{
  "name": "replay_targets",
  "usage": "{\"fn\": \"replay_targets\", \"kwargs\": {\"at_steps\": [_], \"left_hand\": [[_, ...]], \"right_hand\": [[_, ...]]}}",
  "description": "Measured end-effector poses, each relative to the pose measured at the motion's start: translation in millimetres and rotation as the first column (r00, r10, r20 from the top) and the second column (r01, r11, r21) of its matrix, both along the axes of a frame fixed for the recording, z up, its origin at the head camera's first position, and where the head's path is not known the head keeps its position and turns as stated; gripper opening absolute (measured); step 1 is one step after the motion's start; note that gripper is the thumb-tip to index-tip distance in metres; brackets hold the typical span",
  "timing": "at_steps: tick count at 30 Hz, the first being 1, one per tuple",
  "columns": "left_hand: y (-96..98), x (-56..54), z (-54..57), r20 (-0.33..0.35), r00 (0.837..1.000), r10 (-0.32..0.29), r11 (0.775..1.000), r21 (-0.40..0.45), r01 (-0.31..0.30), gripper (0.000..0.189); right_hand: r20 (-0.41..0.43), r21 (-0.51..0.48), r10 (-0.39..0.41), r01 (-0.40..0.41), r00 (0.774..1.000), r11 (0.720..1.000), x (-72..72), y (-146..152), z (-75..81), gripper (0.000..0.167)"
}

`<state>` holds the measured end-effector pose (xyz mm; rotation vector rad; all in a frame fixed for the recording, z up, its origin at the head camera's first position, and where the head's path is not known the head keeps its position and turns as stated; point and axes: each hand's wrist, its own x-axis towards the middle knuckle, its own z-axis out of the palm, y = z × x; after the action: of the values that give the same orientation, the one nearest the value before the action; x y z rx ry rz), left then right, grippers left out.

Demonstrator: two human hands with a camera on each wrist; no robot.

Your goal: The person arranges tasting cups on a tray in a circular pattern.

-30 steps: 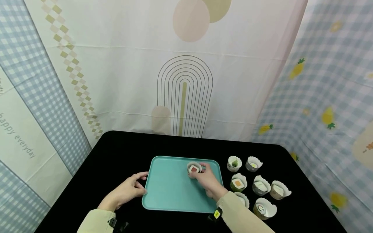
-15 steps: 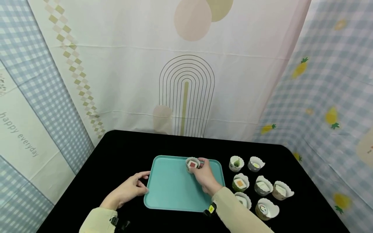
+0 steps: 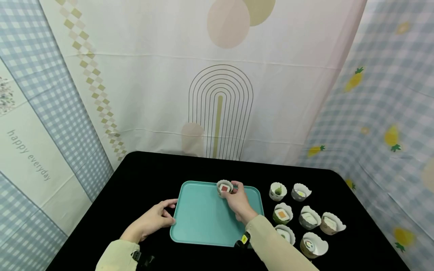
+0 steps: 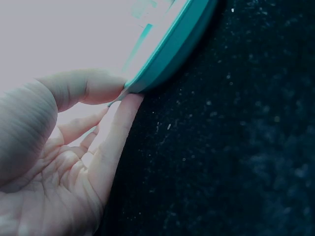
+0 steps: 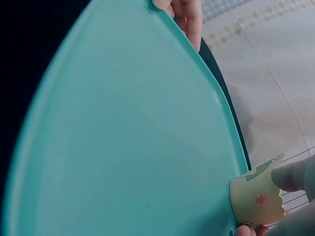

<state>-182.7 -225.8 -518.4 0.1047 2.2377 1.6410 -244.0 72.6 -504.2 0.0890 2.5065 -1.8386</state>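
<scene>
Your right hand (image 3: 240, 204) gripped a paper cup (image 5: 257, 202) at the far rim of the tray (image 3: 207, 220) your left hand (image 3: 152, 220) pinched.

Upright scalloped paper cup (image 5: 256, 198), red-centred white square (image 3: 224, 188) inside, at far edge of turquoise tray (image 3: 207, 218)

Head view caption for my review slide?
Left hand gripping a teal tray, right hand holding a scalloped cup at the tray's far edge, other cups standing to the right.

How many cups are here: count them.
8: one cup in the right hand; right of the tray, two far, three middle, two near; the right sleeve may hide more.
</scene>
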Motion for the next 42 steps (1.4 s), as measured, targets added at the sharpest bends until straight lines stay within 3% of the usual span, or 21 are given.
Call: {"fn": "replay_targets", "kwargs": {"at_steps": [5,17,28,35,39,42], "left_hand": [[0.4,0.5,0.2,0.007,1.0,0.001,1.0,0.018,-0.001,0.077],[1.1,1.2,-2.6,0.013,1.0,0.018,1.0,0.007,-0.018,0.078],[0.4,1.1,-3.1,0.009,1.0,0.018,1.0,0.006,-0.018,0.078],[-1.9,2.3,-1.7,-0.011,1.0,0.017,1.0,0.004,-0.017,0.077],[-1.6,1.2,-3.2,-0.012,1.0,0.012,1.0,0.011,-0.011,0.077],[0.0,-0.1,-5.5,-0.007,1.0,0.006,1.0,0.017,-0.006,0.077]], "right_hand": [[-0.006,0.014,0.017,-0.017,1.0,1.0,1.4,1,2.7,0.061],[0.081,-0.04,0.059,-0.056,0.995,0.998,5.5,7,11.4,0.073],[0.09,-0.132,0.185,-0.172,0.979,0.976,27.1,29,46.5,0.065],[0.056,-0.028,0.219,-0.218,0.974,0.976,38.2,63,62.5,0.067],[0.027,0.122,0.22,-0.221,0.975,0.968,45.4,92,67.2,0.068],[0.002,0.248,0.218,-0.212,0.976,0.945,51.2,116,67.4,0.067]]}}
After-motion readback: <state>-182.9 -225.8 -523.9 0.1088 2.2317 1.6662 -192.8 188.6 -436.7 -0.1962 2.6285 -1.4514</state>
